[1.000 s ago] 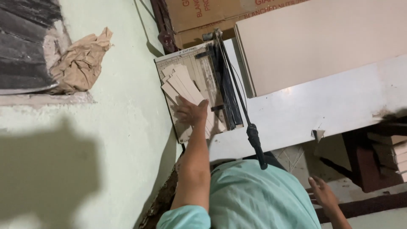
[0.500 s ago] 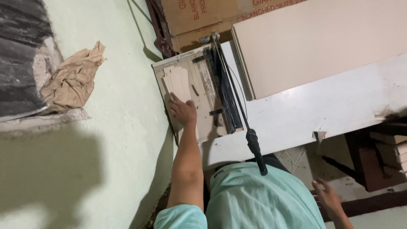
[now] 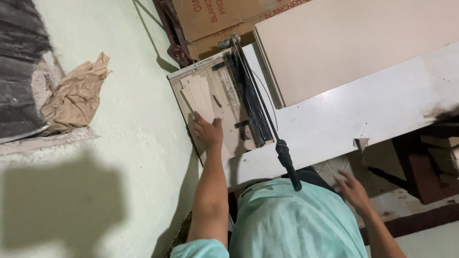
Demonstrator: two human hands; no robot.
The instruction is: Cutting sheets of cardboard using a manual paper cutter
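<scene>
A guillotine paper cutter (image 3: 224, 91) sits on the white table (image 3: 382, 114). Its blade arm is raised, and the black handle (image 3: 288, 165) hangs over my teal shirt. A stack of beige paper strips (image 3: 200, 95) lies on the cutter's board. My left hand (image 3: 208, 131) presses on the near end of the strips, fingers together. Below the table's edge, my right hand (image 3: 353, 190) hovers with its fingers spread and holds nothing.
A large beige board (image 3: 354, 48) lies on the table to the right of the cutter. A brown cardboard box (image 3: 215, 21) stands behind it. Crumpled brown paper (image 3: 76, 98) lies on the pale green surface (image 3: 138, 153) at left. Dark wooden parts (image 3: 420, 172) sit under the table.
My left hand squared up the fanned strips and slid them further onto the cutter board. My right hand rose a little near the table's edge.
</scene>
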